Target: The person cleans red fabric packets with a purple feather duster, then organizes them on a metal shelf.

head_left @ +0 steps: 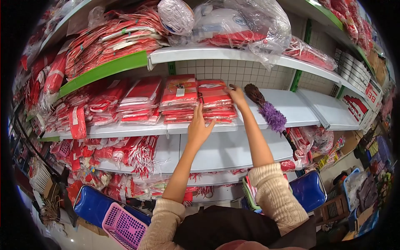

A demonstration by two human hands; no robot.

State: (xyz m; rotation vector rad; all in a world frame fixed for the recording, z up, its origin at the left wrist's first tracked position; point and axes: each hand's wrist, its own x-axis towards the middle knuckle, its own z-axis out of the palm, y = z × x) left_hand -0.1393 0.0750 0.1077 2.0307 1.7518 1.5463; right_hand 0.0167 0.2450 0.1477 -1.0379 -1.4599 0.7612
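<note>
Reference landmark: the purple duster (273, 116), lying diagonally on the middle shelf (298, 106). Its handle projects past the front edge, an orientation that presumably leaves it easy to pick up.

Far left of the duster, a hanging packet (78, 123) overlaps the shelf's front edge. Nearer the duster, the white-banded stack (139, 98) and the labelled stack (177, 98) lie flat, likely so that the slick plastic wrappers bear evenly.

The left hand (201, 128) is left of the duster, at the seam between the labelled stack and the end stack (215, 98). Its fingers are extended and the thumb is spread; nothing is clenched. This position would limit leftward slip.

The end stack is the packet stack next left of the duster, between both hands.

The right hand (238, 98) is at the end stack's far corner, just left of the duster's brown end. Its fingers are bent; whether they grip a packet cannot be told.

Clearance: the duster bounds rightward hand travel. Beyond it, bare shelf surface extends toward the printed carton (359, 106). Above and behind the duster, the upper shelf's lip (216, 54) limits lifting height.
</note>
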